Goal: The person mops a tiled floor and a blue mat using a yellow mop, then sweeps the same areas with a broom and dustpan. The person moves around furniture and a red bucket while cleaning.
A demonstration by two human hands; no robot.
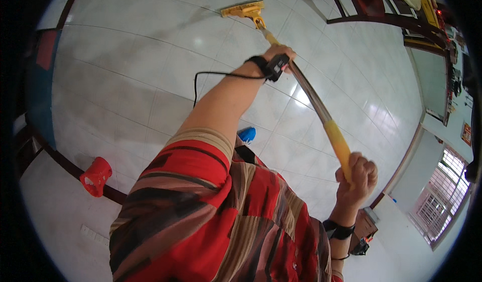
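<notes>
A yellow-headed floor mop [315, 100] slants across the view, its metal pole ending in a yellow grip. My left hand [279, 56] is closed around the pole partway down, below the yellow section nearest the head. At the top end, my right hand [357, 177] wraps the yellow grip, fingers curled. The flat mop head [244, 10] rests on the pale tiled floor [165, 66], ahead of me. A black device on a strap with a cable sits at my left wrist; a black band circles the right.
A red bin [96, 176] stands at the left by the dark skirting. Dark wooden furniture [371, 18] stands at the far right. One blue shoe [247, 134] shows below my left arm. A brown box [365, 227] sits near the right wall, below a barred window [442, 196].
</notes>
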